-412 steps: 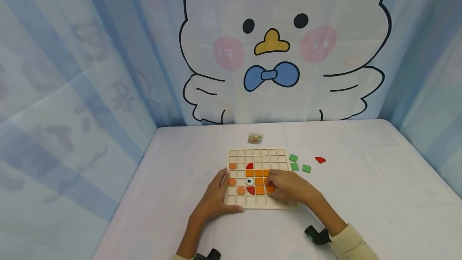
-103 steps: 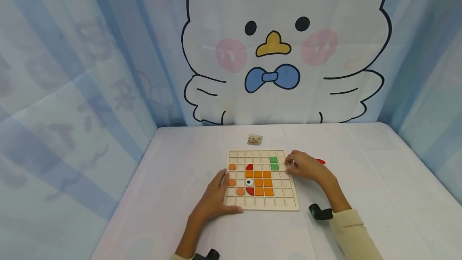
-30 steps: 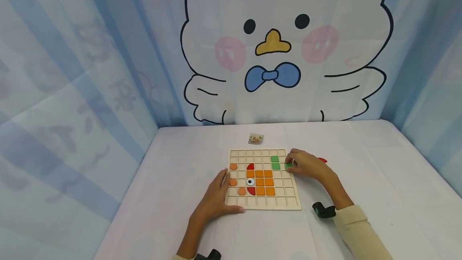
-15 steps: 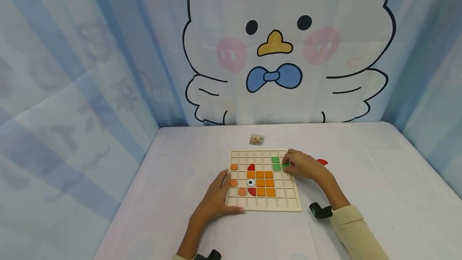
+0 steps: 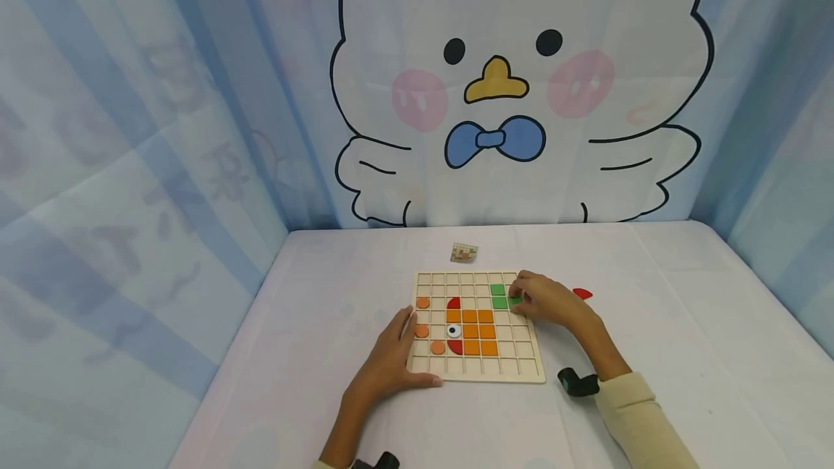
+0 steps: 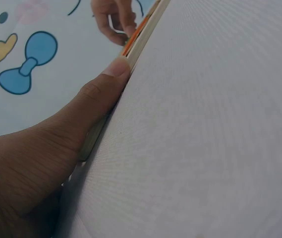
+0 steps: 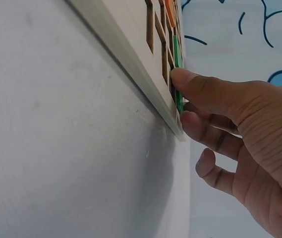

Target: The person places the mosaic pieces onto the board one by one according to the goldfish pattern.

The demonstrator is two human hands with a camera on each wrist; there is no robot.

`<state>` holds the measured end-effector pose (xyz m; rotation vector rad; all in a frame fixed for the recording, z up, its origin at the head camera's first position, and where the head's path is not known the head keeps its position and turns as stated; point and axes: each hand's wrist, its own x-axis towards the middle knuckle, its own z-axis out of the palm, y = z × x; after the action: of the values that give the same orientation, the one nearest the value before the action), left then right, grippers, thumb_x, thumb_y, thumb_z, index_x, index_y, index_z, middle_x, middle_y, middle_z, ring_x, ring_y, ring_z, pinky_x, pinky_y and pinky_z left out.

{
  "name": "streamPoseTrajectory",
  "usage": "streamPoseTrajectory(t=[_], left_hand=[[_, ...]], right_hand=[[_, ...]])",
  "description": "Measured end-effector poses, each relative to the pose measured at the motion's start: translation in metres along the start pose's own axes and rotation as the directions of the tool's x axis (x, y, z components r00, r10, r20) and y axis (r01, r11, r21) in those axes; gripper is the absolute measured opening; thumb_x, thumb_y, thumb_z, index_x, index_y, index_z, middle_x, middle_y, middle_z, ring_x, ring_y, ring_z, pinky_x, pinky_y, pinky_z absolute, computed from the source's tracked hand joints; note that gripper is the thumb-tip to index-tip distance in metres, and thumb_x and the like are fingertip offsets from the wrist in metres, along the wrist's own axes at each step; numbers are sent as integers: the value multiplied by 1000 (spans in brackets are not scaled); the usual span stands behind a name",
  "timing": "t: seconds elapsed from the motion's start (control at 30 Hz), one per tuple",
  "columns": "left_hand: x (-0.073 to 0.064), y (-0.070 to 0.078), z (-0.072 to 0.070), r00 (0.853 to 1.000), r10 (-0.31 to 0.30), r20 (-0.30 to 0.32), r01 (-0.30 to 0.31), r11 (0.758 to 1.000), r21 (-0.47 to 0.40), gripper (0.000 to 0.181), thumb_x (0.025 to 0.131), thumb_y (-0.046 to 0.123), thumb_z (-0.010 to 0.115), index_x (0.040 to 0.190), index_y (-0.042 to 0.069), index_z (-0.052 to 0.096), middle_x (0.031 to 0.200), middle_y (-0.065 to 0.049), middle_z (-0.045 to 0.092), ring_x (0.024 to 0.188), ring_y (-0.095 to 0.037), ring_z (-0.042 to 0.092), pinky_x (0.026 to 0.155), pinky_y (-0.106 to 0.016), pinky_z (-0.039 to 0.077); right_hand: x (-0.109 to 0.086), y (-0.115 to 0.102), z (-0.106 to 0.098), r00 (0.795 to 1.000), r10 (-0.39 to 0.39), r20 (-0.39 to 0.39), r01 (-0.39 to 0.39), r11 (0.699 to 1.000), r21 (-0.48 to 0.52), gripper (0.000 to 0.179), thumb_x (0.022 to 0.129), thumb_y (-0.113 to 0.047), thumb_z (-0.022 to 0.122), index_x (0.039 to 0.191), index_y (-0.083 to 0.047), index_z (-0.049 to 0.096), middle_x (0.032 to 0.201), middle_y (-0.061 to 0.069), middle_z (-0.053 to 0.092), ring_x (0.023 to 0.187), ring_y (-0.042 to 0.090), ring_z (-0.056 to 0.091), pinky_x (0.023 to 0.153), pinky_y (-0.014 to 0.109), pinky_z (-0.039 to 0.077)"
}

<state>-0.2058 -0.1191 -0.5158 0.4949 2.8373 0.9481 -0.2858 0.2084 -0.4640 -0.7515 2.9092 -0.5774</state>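
Note:
A pale wooden grid board [image 5: 508,367] lies on the table. My left hand [image 5: 386,359] rests at its near left corner, fingers along the left edge and the straight thumb [image 6: 98,96] against the front edge. My right hand [image 5: 546,300] pinches a green square tile [image 5: 515,302] over a right-hand cell, beside two green tiles [image 5: 498,296] set in the grid. In the right wrist view, thumb and index finger are at this tile [image 7: 180,102], close on the board. Also on the board are orange squares [image 5: 470,331], red quarter-circles [image 5: 454,347], orange discs [image 5: 438,347] and an eye piece [image 5: 453,331].
One loose red quarter-circle [image 5: 583,294] lies on the white table [image 5: 651,324] right of the board, partly behind my right hand. Behind the board is a small patterned card or packet [image 5: 464,252]. A curtain with a cartoon bird [image 5: 495,187] hangs beyond the table.
Over the earlier frames, two green tiles and an orange square went into the grid. Within the last second, my right hand brought the third green tile left against the others. My left hand stayed put.

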Motion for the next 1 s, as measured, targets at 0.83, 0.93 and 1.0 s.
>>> streamPoseTrajectory(t=[0.83, 0.93, 1.0], left_hand=[[1, 1, -2, 1000, 3, -6, -3, 1000, -5, 129, 60, 71, 78, 157, 13, 17, 164, -6, 11, 149, -30, 22, 117, -51, 30], [1, 0, 0, 1000, 11, -3, -11, 1000, 8, 129, 61, 72, 77, 157, 10, 18, 164, -7, 11, 149, -30, 21, 117, -50, 29], [1, -1, 1, 1000, 11, -1, -11, 1000, 14, 129, 61, 73, 77, 157, 10, 18, 164, -7, 12, 149, -30, 21, 117, -50, 29]], right_hand=[[-25, 22, -12, 975, 175, -135, -187, 979, -81, 30, 87, -19, 73, 110, 0, 68, 108, 13, 62, 89, 24, 61, 80, 44, 55], [-34, 31, -15, 960, 230, -160, -249, 962, -110, 33, 87, -19, 73, 112, 1, 67, 113, 18, 60, 93, 29, 62, 80, 48, 55], [-41, 35, -18, 951, 266, -160, -285, 952, -110, 35, 87, -18, 73, 114, 2, 66, 115, 22, 58, 93, 31, 62, 80, 50, 55]])
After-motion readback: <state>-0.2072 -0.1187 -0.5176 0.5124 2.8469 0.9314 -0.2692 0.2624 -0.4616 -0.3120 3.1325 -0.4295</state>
